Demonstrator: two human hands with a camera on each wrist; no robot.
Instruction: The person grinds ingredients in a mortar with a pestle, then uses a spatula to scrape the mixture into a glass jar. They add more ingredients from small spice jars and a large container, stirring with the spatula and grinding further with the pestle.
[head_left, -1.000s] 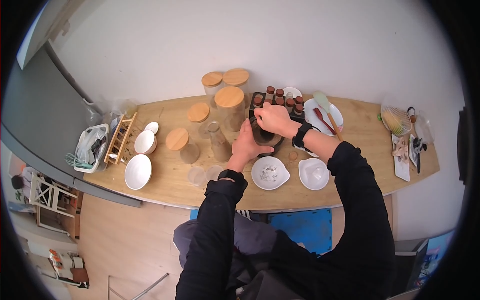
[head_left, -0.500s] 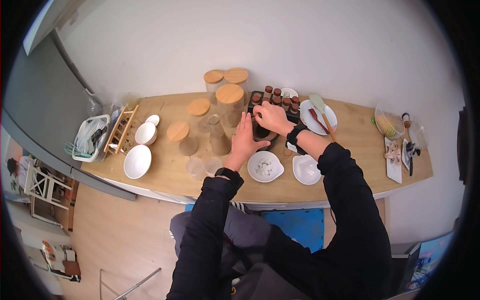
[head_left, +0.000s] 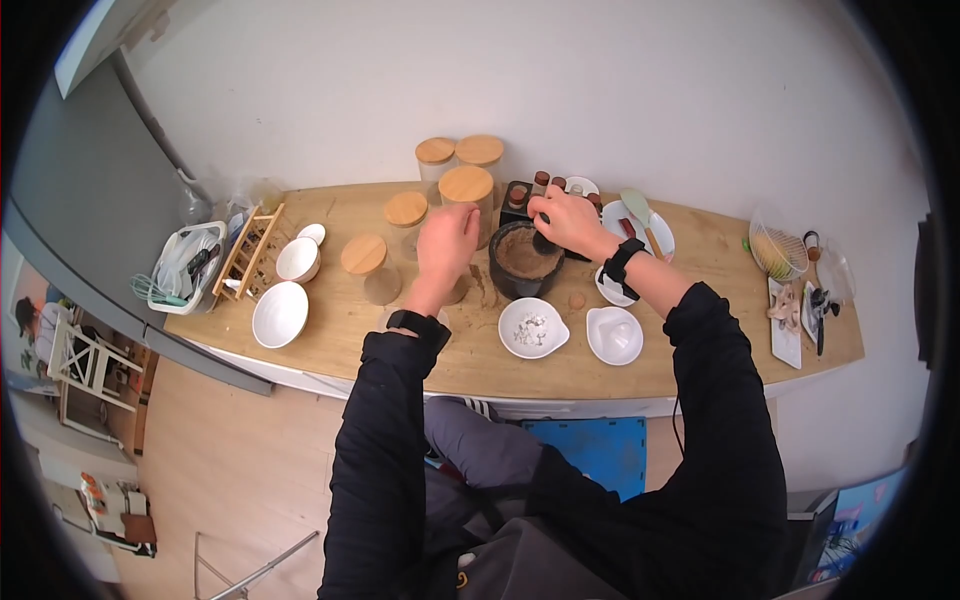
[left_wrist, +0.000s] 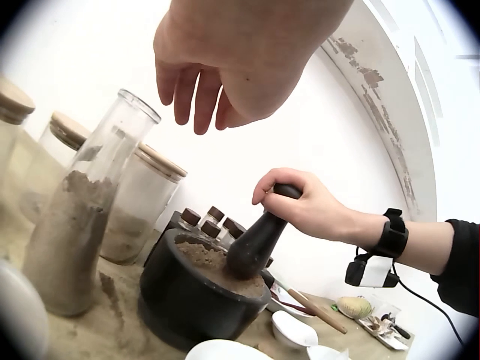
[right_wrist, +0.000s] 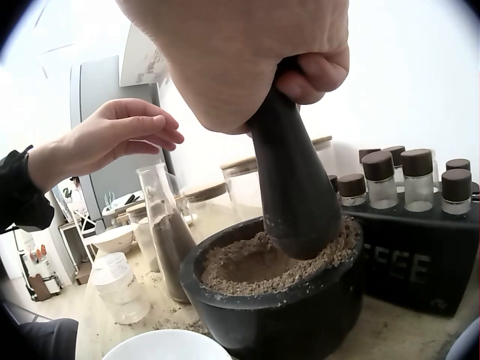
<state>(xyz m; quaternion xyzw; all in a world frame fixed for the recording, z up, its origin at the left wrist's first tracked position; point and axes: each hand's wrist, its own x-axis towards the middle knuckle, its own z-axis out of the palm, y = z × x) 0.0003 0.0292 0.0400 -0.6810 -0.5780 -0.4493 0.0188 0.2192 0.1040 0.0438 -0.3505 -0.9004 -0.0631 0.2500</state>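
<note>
My right hand (head_left: 572,218) grips the top of a black pestle (right_wrist: 296,180). The pestle leans inside a black stone mortar (right_wrist: 285,322), its thick end against the brown powder (right_wrist: 255,274) near the wall. Coarse powder clings to the inside and rim. My left hand (head_left: 446,245) is in the air left of the mortar, fingers loosely bent and holding nothing. Beneath it stands a tall, open glass bottle (left_wrist: 94,202) partly filled with brown powder. In front of the mortar sits a white spouted bowl (head_left: 534,328) with small whitish pieces inside.
Jars with wooden lids (head_left: 466,184) stand behind and left. A black rack (right_wrist: 420,262) of brown-capped spice bottles sits right behind the mortar. Another white spouted bowl (head_left: 614,336) and a plate with a spatula (head_left: 657,240) lie right. White bowls (head_left: 280,314) are further left.
My left hand has come away from the mortar's side and moved left and up. My right hand keeps its grip on the pestle, which now leans at the mortar's right side, exposing the powder.
</note>
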